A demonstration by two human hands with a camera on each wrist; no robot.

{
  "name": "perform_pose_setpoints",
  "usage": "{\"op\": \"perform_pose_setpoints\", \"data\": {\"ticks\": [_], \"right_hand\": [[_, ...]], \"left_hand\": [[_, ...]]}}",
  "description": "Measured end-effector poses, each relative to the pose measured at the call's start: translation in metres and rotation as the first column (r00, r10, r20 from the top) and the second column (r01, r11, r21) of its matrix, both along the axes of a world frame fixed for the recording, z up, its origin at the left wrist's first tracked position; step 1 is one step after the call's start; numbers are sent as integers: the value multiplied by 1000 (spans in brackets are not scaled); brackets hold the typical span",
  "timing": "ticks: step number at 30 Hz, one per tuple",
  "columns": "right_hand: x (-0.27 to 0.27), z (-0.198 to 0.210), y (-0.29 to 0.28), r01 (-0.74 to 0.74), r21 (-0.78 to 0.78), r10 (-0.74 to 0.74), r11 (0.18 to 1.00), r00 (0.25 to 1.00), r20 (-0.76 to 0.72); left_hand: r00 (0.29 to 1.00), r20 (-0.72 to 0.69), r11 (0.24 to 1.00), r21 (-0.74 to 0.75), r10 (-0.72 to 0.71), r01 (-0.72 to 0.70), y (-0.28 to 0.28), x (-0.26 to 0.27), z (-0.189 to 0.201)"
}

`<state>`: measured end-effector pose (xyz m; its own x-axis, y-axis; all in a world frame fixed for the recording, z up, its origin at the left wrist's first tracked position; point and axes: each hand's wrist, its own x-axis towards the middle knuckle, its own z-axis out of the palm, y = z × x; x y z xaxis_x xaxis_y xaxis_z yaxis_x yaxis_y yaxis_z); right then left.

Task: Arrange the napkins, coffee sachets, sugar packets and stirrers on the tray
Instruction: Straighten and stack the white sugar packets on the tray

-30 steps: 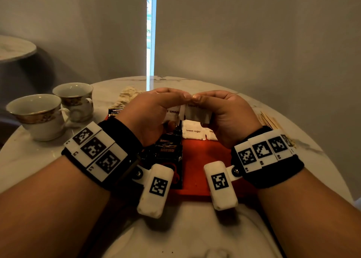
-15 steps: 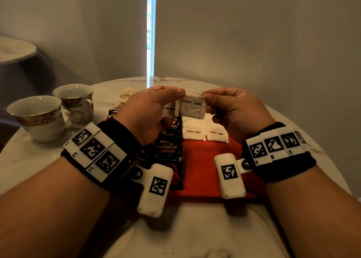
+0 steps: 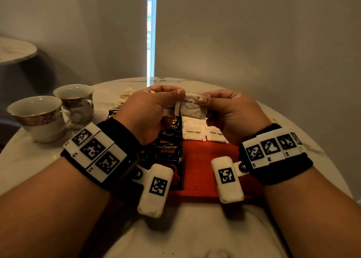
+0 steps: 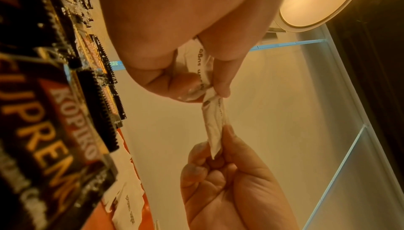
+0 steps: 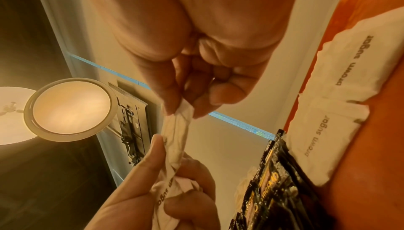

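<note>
Above the red tray (image 3: 197, 160), the left hand (image 3: 148, 111) and the right hand (image 3: 232, 113) each pinched one end of a joined strip of sugar packets (image 3: 192, 108). If they pulled unevenly, a packet could probably tear and spill sugar. The tray lay on a round marble table (image 3: 23, 156), with two cups (image 3: 48, 117) to its left and grey walls behind.

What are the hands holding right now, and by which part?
A strip of joined brown sugar packets. The right hand pinches the end packet's outer edge; the left hand pinches at the seam, the rest bunched in its fingers.
</note>
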<state>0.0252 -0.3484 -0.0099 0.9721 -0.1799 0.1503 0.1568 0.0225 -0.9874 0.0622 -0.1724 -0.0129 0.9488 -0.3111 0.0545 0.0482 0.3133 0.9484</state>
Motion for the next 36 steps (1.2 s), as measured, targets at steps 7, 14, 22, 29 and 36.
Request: {"op": "perform_pose_setpoints", "data": {"ticks": [7,14,22,29,36], "right_hand": [[1,1,0,10,8,-10,1000,1000,-4],[1,2,-2,24,28,-24,999,1000,-6],[0,2,-4,2,38,-1,999,1000,-25],[1,0,-4,-3,39,4,999,999,-38],[4,-3,-4,2,58,1,998,999,-40]], "left_hand": [[1000,17,1000,11,11,-12,0,2,-1],[999,1,999,31,-35,35,1,3,-3],[1000,11,999,33,-19,19,1,1,0],[1000,5,1000,23,-3,3,-1,0,0],[1000,-12,999,34,6,-5,-1,3,-2]]}}
